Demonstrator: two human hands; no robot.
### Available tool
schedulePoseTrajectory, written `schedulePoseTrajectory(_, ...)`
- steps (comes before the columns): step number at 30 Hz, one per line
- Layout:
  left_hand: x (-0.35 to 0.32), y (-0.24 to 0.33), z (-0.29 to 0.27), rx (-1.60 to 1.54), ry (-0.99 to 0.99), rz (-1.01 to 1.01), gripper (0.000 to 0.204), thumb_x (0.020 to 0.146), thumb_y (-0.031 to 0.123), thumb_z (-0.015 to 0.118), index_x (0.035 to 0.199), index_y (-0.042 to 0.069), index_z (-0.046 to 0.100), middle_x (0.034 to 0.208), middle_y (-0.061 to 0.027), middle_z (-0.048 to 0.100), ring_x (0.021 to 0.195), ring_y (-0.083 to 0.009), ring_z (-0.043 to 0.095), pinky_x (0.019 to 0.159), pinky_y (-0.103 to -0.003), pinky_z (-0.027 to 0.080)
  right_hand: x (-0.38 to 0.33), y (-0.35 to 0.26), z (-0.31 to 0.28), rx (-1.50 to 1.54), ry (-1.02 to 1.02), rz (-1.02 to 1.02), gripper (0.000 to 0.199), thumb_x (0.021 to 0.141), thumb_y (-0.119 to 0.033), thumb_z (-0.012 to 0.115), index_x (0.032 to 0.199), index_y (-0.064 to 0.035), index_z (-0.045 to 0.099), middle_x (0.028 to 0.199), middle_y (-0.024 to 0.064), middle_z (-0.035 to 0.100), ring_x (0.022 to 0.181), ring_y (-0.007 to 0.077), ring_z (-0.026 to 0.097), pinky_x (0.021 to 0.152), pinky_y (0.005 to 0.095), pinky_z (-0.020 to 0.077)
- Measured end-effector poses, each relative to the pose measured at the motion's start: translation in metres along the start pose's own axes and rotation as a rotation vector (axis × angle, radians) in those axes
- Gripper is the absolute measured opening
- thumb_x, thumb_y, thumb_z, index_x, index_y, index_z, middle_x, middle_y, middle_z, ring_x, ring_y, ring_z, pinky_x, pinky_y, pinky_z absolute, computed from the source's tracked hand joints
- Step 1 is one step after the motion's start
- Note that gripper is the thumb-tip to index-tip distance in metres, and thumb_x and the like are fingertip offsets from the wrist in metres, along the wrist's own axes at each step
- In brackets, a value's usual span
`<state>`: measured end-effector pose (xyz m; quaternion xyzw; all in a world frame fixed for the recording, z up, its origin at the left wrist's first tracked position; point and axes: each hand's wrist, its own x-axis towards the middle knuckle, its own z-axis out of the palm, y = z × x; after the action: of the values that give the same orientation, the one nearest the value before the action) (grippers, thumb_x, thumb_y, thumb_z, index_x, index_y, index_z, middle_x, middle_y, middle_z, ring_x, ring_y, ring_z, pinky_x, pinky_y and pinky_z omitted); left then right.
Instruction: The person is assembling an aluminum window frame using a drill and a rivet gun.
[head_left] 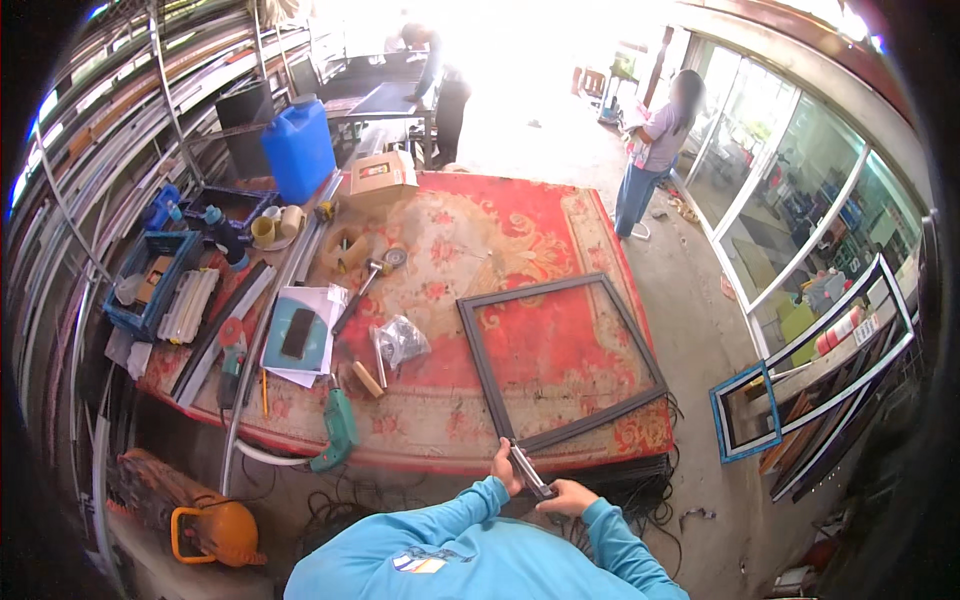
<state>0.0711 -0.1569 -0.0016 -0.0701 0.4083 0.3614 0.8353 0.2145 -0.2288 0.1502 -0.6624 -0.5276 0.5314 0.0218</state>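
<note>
- a short dark metal strip (528,470) sits between both hands at the near edge of the workbench, right at the near corner of a dark rectangular metal frame (560,360).
- the left hand (503,465) has its fingers wrapped around the strip's upper end; the right hand (566,496) closes on its lower end.
- the frame lies flat on a red patterned carpet (540,240) and looks joined on all four sides, so the work seems far along; only this near corner appears to be in hand, though the joint itself is too small to judge.
- left of the frame: a clear plastic bag of small parts (402,340), a hammer (362,285), a green power drill (338,430) overhanging the edge.
- a brown cardboard box (380,178) with a pale label on its side stands at the far left of the carpet, beside a blue plastic jerrycan (298,150).
- a white sheet of paper under a blue-edged pad (300,335) lies near a blue crate (150,280).
- an orange machine (205,520) rests on the floor, lower left.
- two people stand well apart at the far end.
</note>
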Motion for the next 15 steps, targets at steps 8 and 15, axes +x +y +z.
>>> schedulePoseTrajectory(8, -0.007, 0.002, 0.002, 0.096, 0.002, 0.078, 0.063, 0.088, 0.071, 0.042, 0.095, 0.009, 0.055, 0.072, -0.0096, 0.059, 0.068, -0.0281, 0.058, 0.068, -0.053, 0.047, 0.039, 0.071, 0.086, 0.141, 0.207, 0.118, 0.043, 0.071, -0.035, 0.074, 0.095, -0.0004, 0.066, 0.087, 0.0122, 0.069, 0.083, 0.0224, 0.065, 0.075, 0.0348, 0.0504)
schedulePoseTrajectory(15, -0.014, 0.004, 0.001, 0.143, 0.003, 0.007, 0.06, 0.089, 0.069, 0.043, 0.091, 0.011, 0.058, 0.071, -0.0076, 0.059, 0.068, -0.0262, 0.057, 0.068, -0.049, 0.046, 0.02, 0.039, 0.077, -0.11, 0.295, 0.099, 0.043, 0.07, -0.039, 0.075, 0.092, -0.0032, 0.068, 0.09, 0.018, 0.07, 0.09, 0.0335, 0.067, 0.08, 0.0416, 0.0517)
